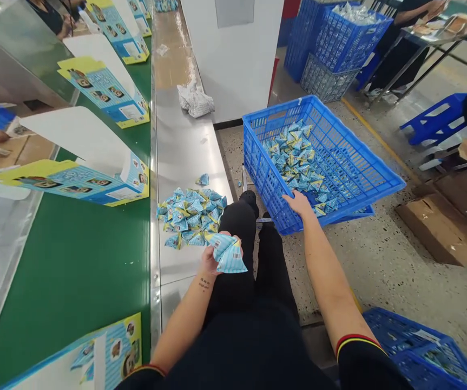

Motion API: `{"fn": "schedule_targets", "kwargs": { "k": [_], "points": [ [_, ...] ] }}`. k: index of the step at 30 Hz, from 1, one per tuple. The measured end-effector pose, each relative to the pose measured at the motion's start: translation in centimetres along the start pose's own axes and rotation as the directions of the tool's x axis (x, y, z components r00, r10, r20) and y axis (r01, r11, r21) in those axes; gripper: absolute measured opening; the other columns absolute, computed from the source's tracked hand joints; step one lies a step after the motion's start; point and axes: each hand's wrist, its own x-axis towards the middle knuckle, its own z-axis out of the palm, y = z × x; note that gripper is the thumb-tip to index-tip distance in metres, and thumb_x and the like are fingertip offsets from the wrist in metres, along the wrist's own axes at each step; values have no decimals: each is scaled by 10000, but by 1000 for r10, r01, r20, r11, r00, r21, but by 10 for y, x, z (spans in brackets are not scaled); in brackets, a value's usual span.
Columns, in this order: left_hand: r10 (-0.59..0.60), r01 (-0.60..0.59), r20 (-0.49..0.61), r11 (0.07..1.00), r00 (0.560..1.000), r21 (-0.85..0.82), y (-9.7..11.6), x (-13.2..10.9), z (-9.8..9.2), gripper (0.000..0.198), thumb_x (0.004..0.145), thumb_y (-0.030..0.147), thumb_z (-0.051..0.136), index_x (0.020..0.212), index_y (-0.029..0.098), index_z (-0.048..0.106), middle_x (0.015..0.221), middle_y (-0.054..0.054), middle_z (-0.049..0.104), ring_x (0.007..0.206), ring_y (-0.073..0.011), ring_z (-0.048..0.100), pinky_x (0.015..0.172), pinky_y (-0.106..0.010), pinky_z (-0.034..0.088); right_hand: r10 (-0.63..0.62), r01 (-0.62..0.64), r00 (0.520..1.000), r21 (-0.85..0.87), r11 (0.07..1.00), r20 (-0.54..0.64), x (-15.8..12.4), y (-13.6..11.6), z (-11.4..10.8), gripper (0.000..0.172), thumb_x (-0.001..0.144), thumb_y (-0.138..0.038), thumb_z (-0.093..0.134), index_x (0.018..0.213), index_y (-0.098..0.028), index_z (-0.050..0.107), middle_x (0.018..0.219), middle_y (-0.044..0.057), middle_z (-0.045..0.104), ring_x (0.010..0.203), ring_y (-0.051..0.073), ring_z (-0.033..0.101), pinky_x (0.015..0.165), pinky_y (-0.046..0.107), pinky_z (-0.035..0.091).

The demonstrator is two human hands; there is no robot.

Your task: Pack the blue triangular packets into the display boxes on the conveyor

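While the left hand (209,261) pinches light-blue pyramidal film packets (232,259) over the black-trousered thigh (233,290), the right hand (299,203) grips the blue plastic basket (263,174). Packets are probably light and crushable; grasp lightly by seams.

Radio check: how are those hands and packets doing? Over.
Left hand holding blue packets. Right hand on edge of blue basket. Packet pile on metal ledge; striped cloth farther along.

Left hand (209,263) partly hidden behind blue packets (232,263).

own hands (209,263) (299,203): 2 | packets (195,208): dozens | printed boxes (91,176): 5+ | striped cloth (195,100): 1
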Motion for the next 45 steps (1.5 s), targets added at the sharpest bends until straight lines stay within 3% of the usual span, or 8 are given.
{"fn": "schedule_targets", "kwargs": {
  "k": [5,9,19,22,25,30,35,45],
  "points": [
    [-9,11,-93,1000,996,20,5,4,-3,689,502,609,932,987,212,646,912,-67,641,772,-193,599,724,-332,497,44,-44,997,-2,999,-55,-7,-2,-5,477,957,-447,569,1287,-110,643,1236,189,609,1136,290,581,1062,378,439],
    [-6,8,-94,1000,996,17,8,9,-10,710,504,639,909,1022,219,667,870,-62,632,728,-178,579,684,-309,474,27,-24,999,66,998,-44,-8,3,-8,493,937,-440,593,1308,-117,627,1302,165,583,1172,269,554,1100,370,417],
    [87,-88,-195,996,977,3,10,-2,-17,697,484,624,906,976,204,649,786,-42,553,707,-172,518,659,-326,464,-85,-19,950,328,944,299,-15,23,-17,795,748,-196,495,1529,-101,377,1295,120,587,994,172,597,950,300,522],
    [64,-64,-135,998,989,4,10,2,-14,696,482,620,916,968,204,643,779,-39,552,683,-160,504,657,-323,463,-66,-35,956,336,941,285,-22,10,-4,852,705,-191,479,1542,-90,357,1240,129,606,982,186,601,970,325,527],
    [82,-83,-101,996,991,-8,11,6,-14,664,515,611,912,979,205,666,770,-33,546,675,-151,509,642,-295,455,-47,-42,968,348,936,245,-29,-16,25,849,708,-198,487,1541,-88,365,1213,123,620,993,194,615,1007,333,523],
    [69,-71,-68,997,995,-17,8,6,-18,646,542,582,914,1015,204,687,812,-51,596,695,-158,542,652,-286,459,-15,-42,989,370,928,150,-39,-52,70,806,755,-210,490,1543,-89,372,1359,126,567,1212,210,582,1135,320,453],
    [16,-19,-56,998,998,-56,3,9,-17,698,506,599,928,1029,218,666,979,-103,657,916,-277,646,801,-429,534,1,-45,993,378,925,116,-47,-54,72,773,792,-237,498,1536,-72,368,1418,144,528,1265,228,551,1156,329,428],
    [54,-54,-3,993,999,-103,-2,4,-11,666,572,567,924,1052,195,652,928,-72,676,766,-202,658,705,-299,489,-19,-8,997,326,945,80,-41,-41,67,720,848,-421,505,1492,-112,424,1371,138,563,1237,232,575,1102,329,470]
  ]
}}
